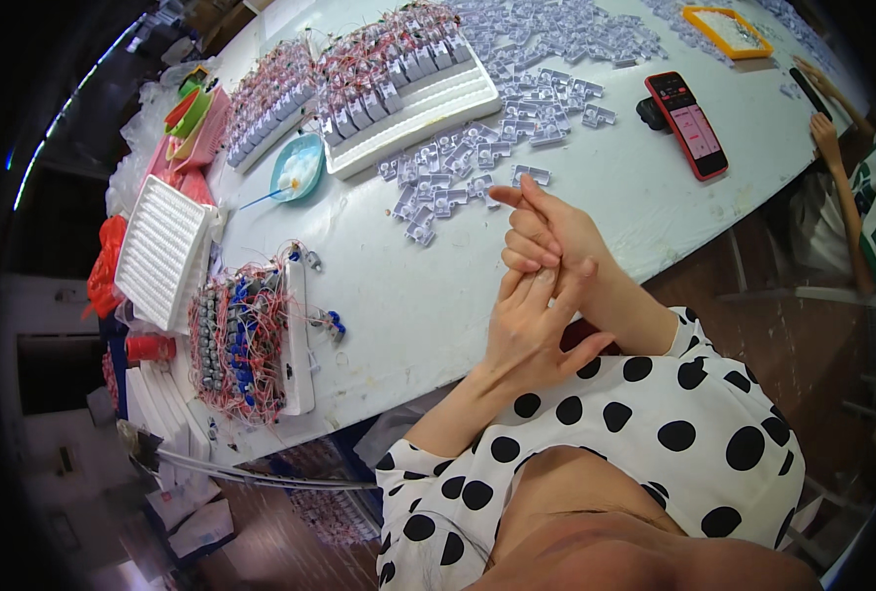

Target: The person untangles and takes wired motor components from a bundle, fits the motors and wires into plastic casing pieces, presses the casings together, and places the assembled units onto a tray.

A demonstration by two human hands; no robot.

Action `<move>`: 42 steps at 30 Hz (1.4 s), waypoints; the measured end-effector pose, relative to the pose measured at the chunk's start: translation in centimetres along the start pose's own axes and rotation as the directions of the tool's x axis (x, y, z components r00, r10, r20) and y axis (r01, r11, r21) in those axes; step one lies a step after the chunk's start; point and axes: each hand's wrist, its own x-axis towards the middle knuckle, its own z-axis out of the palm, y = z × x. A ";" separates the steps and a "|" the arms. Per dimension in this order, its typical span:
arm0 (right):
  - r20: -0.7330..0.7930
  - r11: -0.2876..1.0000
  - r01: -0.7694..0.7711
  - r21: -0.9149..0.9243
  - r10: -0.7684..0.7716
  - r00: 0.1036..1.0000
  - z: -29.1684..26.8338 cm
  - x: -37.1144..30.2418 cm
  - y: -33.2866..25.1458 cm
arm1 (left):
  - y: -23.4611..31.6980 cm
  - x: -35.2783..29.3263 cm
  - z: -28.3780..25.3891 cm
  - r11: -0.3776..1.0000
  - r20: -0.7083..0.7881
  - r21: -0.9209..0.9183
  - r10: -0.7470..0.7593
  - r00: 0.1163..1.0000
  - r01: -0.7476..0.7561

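Both hands meet in front of my body, over the table's near edge. My left hand has its thumb and index finger spread, while its other fingertips press against the right hand. My right hand curls several fingers beside those fingertips, its thumb and index finger stretched out toward the table. Whether anything lies inside the curled fingers is hidden. Just beyond the hands, small pale plastic housings lie scattered. A white foam tray behind them holds rows of housings with red wires.
A red phone leans on a stand at right. At left are a blue dish with a stick, a wired-parts tray and a ridged white tray. A yellow tray stands far right, near another person's hands.
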 end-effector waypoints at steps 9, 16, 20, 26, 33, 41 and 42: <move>0.005 0.534 0.632 -0.562 -0.761 0.649 -2.1 -1.4 -11.6 | -1.6 -2.9 -5.1 0.952 -0.319 -0.240 -0.263 0.911 0.190; 0.204 -0.186 0.108 -0.977 -0.645 0.736 -9.1 -1.8 -10.8 | -1.9 -7.5 -6.5 0.715 -0.350 -0.492 -0.684 0.640 0.496; 0.325 -0.594 -0.001 -0.804 -0.442 0.836 -9.3 -0.9 -10.1 | -3.0 -8.1 -5.5 0.670 -0.342 -0.400 -0.742 0.576 0.626; 0.493 -0.732 -0.092 -0.675 -0.541 0.681 -9.4 0.3 -13.2 | -2.7 -9.5 -6.5 0.641 -0.266 -0.427 -0.763 0.589 0.638; 0.501 -0.801 -0.146 -0.580 -0.492 0.712 -11.5 2.6 -16.2 | -3.8 -9.9 -6.4 0.750 -0.287 -0.317 -0.660 0.695 0.581; 0.315 -0.764 -0.250 -0.594 -0.508 0.802 -11.3 2.4 -16.0 | -3.8 -8.1 -6.1 0.815 -0.247 -0.241 -0.576 0.779 0.527; 0.339 -0.763 -0.172 -0.623 -0.462 0.820 -11.1 2.6 -14.8 | -3.6 -8.8 -6.7 0.809 -0.229 -0.234 -0.584 0.779 0.538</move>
